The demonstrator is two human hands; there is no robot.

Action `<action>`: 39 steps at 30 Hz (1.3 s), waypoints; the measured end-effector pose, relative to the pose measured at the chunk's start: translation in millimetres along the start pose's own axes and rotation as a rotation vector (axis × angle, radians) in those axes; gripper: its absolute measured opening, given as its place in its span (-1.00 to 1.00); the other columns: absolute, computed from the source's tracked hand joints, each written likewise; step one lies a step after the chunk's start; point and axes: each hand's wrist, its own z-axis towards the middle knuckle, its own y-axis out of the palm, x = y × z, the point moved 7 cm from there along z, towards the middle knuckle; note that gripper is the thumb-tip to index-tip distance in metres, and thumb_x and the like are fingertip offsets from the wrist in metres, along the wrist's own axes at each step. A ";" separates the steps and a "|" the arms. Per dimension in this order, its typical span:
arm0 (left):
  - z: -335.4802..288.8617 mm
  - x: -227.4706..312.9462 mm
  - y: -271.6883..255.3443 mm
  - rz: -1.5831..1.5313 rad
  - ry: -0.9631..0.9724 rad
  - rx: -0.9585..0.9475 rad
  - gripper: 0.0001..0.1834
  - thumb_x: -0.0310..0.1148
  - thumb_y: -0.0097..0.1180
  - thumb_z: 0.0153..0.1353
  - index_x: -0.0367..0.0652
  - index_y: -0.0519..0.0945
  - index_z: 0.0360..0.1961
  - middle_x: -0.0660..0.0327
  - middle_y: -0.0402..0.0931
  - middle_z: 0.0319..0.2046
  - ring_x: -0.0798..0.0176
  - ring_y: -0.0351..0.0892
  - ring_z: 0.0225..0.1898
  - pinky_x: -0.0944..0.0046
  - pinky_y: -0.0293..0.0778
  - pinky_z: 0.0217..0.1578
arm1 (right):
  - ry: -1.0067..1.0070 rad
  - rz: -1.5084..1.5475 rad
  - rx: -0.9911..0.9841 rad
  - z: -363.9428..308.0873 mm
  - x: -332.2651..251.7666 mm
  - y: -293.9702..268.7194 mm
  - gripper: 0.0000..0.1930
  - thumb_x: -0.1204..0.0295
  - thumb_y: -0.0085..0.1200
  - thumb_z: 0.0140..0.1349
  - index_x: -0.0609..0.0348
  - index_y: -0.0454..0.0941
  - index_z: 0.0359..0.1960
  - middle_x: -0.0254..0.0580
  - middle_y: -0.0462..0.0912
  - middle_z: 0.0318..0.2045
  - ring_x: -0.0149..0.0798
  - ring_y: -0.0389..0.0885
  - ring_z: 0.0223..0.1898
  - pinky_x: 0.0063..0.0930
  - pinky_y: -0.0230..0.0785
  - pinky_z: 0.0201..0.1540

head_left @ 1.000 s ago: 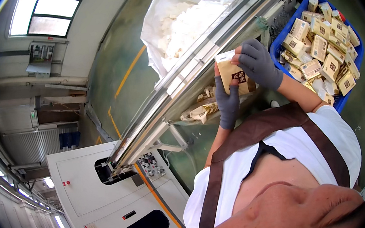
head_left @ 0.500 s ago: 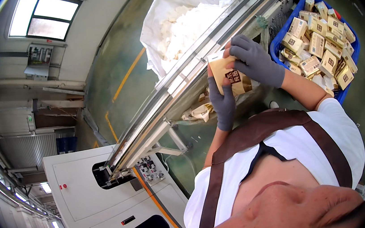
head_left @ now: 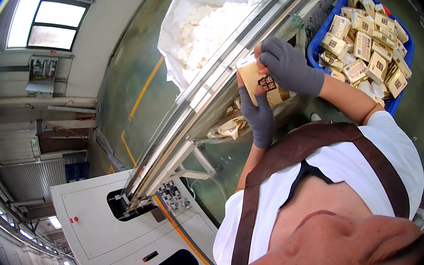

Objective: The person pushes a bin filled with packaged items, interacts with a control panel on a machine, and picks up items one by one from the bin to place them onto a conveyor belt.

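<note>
One tan pack [head_left: 250,77], held near the conveyor [head_left: 199,100]. Worker's left hand [head_left: 259,119], gloved: grasping its lower side, thumb in front. Right hand [head_left: 291,68], gloved: fingers pinching its top edge. Rightward, one blue tub [head_left: 313,54] of similar packs [head_left: 363,45].

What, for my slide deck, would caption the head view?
Hands in gray fingerless gloves hold a beige rectangular packet near a metal conveyor and a blue plastic bin of beige packets.

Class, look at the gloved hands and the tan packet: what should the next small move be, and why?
Perhaps the right hand should gently pull the tan packet's upper corner: its fingertips are on that corner, and the left hand supports the packet, thumb against its front.
</note>
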 end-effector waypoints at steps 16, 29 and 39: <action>24.6 -34.9 -10.1 -0.272 -0.140 -0.192 -0.61 -0.51 -0.04 0.24 -0.30 0.28 0.10 0.13 0.33 0.01 0.36 0.32 0.01 0.40 0.27 0.00 | 1.079 1.664 0.070 -65.8 48.2 84.9 -0.53 0.17 -0.17 0.32 0.20 0.22 0.15 -0.16 0.53 -0.14 -0.37 0.58 -0.26 -0.56 0.47 -0.22; 17.1 -51.6 -24.3 -0.552 -0.311 -0.223 -0.47 -0.53 0.06 0.12 -0.29 0.21 0.13 0.15 0.28 0.04 0.28 0.32 0.04 0.31 0.28 0.05 | 0.900 1.318 -0.015 -65.5 35.0 91.0 -0.42 0.19 -0.26 0.37 0.20 -0.07 0.32 -0.15 0.38 0.04 -0.36 0.44 -0.01 -0.55 0.29 0.03; 15.5 -54.9 -27.7 -0.429 -0.251 -0.164 0.03 -0.37 0.28 0.00 -0.17 -0.22 0.33 0.09 0.16 0.12 0.22 0.26 0.09 0.25 0.30 0.05 | 0.656 0.951 -0.144 -69.6 18.6 92.8 -0.50 0.23 -0.22 0.35 0.24 0.14 0.24 -0.05 0.31 0.13 -0.24 0.26 0.17 -0.41 0.09 0.18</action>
